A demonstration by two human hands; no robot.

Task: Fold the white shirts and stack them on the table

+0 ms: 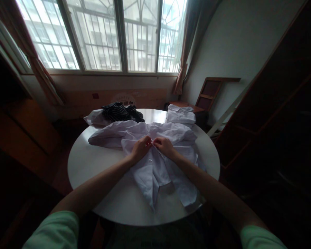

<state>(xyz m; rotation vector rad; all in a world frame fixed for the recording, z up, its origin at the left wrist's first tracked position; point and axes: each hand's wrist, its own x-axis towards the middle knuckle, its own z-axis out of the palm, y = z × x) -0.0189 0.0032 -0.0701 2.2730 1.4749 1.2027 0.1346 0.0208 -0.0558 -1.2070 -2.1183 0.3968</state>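
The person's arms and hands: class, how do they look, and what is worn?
The left sleeve and right sleeve are pale green and short, leaving both forearms bare. The left hand and right hand are ungloved, with no watch showing at either wrist.

place: home, I'd say, lived-in room | seen on my feed: gathered curtains (40, 69), barred windows (118, 38), building (100, 39) outside, round white table (86, 159) with clothes (109, 135) on it, wooden furniture (23, 126) at left

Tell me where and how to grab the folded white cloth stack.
Probably the right edge of the folded white cloth stack, from the right, pinching top and bottom: its layers lie flat, and the rumpled white cloth shirt lies in front.
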